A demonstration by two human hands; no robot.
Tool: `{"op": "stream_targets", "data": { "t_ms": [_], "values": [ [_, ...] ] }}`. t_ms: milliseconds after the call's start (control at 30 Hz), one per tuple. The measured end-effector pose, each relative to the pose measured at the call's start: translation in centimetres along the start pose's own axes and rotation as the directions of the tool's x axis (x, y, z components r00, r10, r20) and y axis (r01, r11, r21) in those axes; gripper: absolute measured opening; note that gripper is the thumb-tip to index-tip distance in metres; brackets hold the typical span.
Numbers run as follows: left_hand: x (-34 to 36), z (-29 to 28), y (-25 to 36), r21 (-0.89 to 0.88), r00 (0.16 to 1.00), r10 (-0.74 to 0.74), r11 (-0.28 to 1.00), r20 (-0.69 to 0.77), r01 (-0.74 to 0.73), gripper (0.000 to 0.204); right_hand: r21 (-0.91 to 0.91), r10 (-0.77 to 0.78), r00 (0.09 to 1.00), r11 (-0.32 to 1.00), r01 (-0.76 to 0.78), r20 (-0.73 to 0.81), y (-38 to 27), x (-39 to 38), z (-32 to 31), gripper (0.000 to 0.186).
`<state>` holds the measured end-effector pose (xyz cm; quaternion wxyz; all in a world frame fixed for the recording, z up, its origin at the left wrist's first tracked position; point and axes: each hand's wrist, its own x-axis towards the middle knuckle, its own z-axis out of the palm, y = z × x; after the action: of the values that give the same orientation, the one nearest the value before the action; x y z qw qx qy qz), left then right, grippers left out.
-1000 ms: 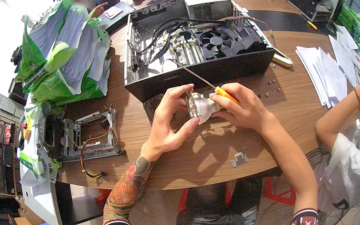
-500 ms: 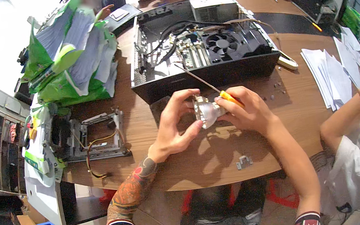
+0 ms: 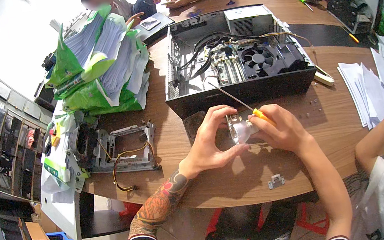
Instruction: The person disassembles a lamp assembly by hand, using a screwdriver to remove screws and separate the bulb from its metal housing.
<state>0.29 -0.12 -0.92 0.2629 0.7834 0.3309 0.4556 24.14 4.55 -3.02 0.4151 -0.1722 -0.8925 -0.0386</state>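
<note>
Over the near part of the table, my two hands meet at a shiny, whitish, cup-shaped piece (image 3: 242, 131). My left hand (image 3: 206, 145) curls its fingers and thumb about the wide rim. The narrow end is between the fingers of my right hand (image 3: 283, 128), which also grips a screwdriver (image 3: 262, 116) by its yellow-orange handle. The screwdriver's long shaft slants up and left, away from the piece, toward the desktop computer case (image 3: 243, 93). That case lies with its side off, showing a black fan (image 3: 258, 58), cables and boards.
A small metal bracket (image 3: 276, 181) lies near the front edge. At left are a metal drive frame (image 3: 134, 165) with a cable and papers in green wrapping (image 3: 108, 68). Loose papers (image 3: 361, 93) lie at right, near another person's arm (image 3: 380, 133). Other people sit across the table.
The whole scene has shifted right and slightly down as the view turned. My left thumb reaches further along under the cup-shaped piece. My right hand keeps its grip on the screwdriver.
</note>
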Motion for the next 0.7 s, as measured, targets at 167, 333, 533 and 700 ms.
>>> {"op": "stream_targets", "data": {
  "t_ms": [167,333,533,700],
  "values": [
    [-0.13,0.08,-0.49,-0.043,1.0,-0.015,0.999,-0.028,0.014,0.067,-0.013,0.001,1.0,1.0,-0.001,-0.002,0.01,0.18,-0.07,0.047],
    [-0.08,0.12,-0.66,-0.002,0.999,0.021,1.0,-0.038,-0.021,0.059,-0.028,0.0,1.0,1.0,0.001,0.008,0.12,0.1,-0.07,0.046],
    [0.21,-0.01,0.12,0.094,0.997,0.071,0.993,-0.038,-0.067,0.051,-0.022,-0.004,1.0,1.0,0.004,0.016,0.08,0.05,-0.09,0.045],
    [-0.13,0.57,0.27,0.125,0.995,0.102,0.987,0.007,-0.102,0.047,-0.002,-0.029,0.999,1.0,0.029,0.031,-0.23,0.06,0.13,0.043]
  ]
}}
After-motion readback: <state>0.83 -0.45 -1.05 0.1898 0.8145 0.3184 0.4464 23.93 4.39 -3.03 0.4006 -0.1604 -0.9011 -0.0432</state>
